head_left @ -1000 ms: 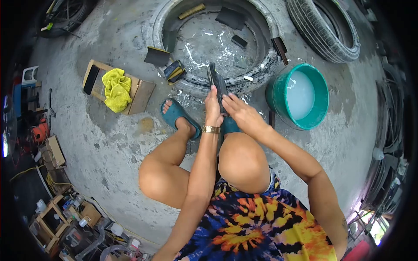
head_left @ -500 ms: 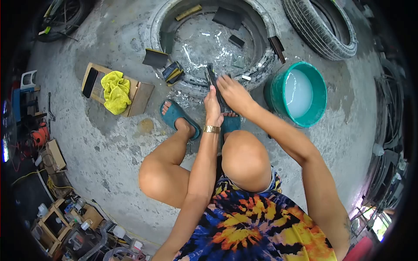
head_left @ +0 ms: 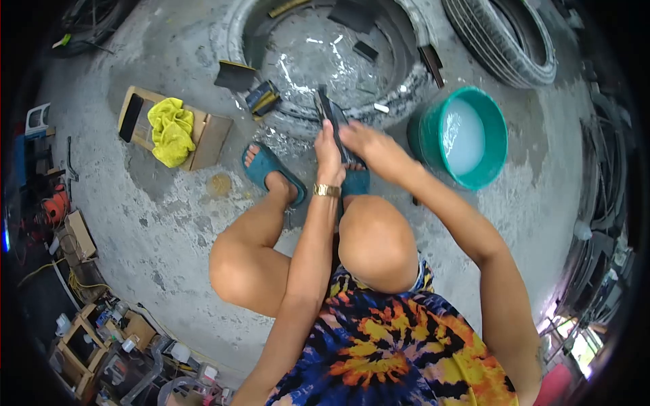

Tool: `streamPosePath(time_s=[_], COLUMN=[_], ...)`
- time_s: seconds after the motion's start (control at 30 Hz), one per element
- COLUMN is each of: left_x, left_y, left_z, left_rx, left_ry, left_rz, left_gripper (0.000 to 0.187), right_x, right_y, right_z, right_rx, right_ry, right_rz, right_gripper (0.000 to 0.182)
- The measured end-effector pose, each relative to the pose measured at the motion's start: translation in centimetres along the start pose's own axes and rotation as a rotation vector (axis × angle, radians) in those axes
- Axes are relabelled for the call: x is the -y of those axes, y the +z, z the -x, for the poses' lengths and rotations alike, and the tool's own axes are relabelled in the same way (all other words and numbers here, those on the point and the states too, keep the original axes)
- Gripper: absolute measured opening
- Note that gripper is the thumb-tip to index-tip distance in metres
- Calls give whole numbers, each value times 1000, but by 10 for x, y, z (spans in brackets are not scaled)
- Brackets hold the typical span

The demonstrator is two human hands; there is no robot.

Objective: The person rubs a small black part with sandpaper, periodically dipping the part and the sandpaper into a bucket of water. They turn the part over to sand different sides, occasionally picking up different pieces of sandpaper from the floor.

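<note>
My left hand (head_left: 329, 154), with a gold watch on the wrist, is closed around a long, narrow dark piece (head_left: 324, 103) that slants up between my legs toward the tire. The piece is glossy black and its kind is not clear. My right hand (head_left: 372, 147) lies on the right side of this piece with its fingers bent and pressed in. Whether something small sits under those fingers is hidden. Just beyond both hands is a tire lying flat (head_left: 428, 42), with shallow water (head_left: 311, 62) pooled inside it.
Dark sheets (head_left: 235, 76) and a folded dark-and-yellow bundle (head_left: 263, 99) rest on the tire's rim. A green bucket (head_left: 504, 139) of cloudy water stands right. A wooden box (head_left: 210, 139) with a yellow cloth (head_left: 171, 132) and phone (head_left: 131, 117) sits left. Another tire (head_left: 474, 40) lies back right.
The right hand has shifted slightly down along the dark piece. The left hand keeps its hold. The whole view has tilted a little.
</note>
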State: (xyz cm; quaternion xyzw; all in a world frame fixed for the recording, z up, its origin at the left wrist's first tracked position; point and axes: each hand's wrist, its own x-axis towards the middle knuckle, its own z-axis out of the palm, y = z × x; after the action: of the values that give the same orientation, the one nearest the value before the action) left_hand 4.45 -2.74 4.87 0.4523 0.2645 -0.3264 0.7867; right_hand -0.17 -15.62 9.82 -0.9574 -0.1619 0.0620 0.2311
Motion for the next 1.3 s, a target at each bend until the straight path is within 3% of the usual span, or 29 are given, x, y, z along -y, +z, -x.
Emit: streamPosePath(time_s=[0.07, 0.13, 0.23, 0.4, 0.47, 0.53, 0.6, 0.63, 0.73, 0.87, 0.93, 1.0, 1.13, 1.2, 1.27, 1.3], left_x=[1, 1, 20, 7, 20, 13, 16, 17, 15, 12, 12, 15, 8, 17, 9, -1], left_y=[-1, -5, -5, 0, -4, 1, 1, 1, 8, 6, 10, 6, 6, 6, 11, 14], left_z=[-3, -7, -23, -8, -23, -15, -15, -15, -12, -6, -19, -12, -13, -23, -10, 3], left_rx=[17, 23, -76, -42, -68, -58, -55, -56, -102, -91, -86, -108, -109, -125, -106, -110], left_ry=[18, -26, 154, 48, 166, 106, 117, 115, 118, 33, 146, 86, 13, 169, 163, 66], left_rz=[12, -18, -15, 70, -5, 36, 40, 41, -8, 61, 86, 31, 38, 30, 60, 46], left_gripper=[39, 39, 37, 36, 36, 36, 38, 38, 40, 38, 39, 38, 36, 39, 39, 37], right_x=[-19, 2, 10, 22, 26, 32, 32, 33, 7, 5, 4, 4, 11, 21, 19, 16], right_y=[17, 9, 5, 6, -7, -33, -46, -46, 10, 10, 8, 7, 21, 10, 12, 18], right_z=[-28, -6, 36, 20, 59, 68, 65, 58, 32, 32, 37, 31, 46, 49, 39, 30], right_rx=[-14, 1, 60, 10, 99, 181, -21, -53, -37, -58, -100, -83, -164, -96, -130, -167], right_ry=[8, 11, -82, 77, -74, -3, 174, 142, 47, 75, -48, 82, 22, 42, 97, 101], right_rz=[168, 84, 54, 44, -14, -127, -57, -38, -108, -170, -87, -219, -206, -157, -204, -202], right_gripper=[47, 48, 56, 56, 60, 61, 63, 64, 64, 54, 53, 64, 67, 67, 60, 57])
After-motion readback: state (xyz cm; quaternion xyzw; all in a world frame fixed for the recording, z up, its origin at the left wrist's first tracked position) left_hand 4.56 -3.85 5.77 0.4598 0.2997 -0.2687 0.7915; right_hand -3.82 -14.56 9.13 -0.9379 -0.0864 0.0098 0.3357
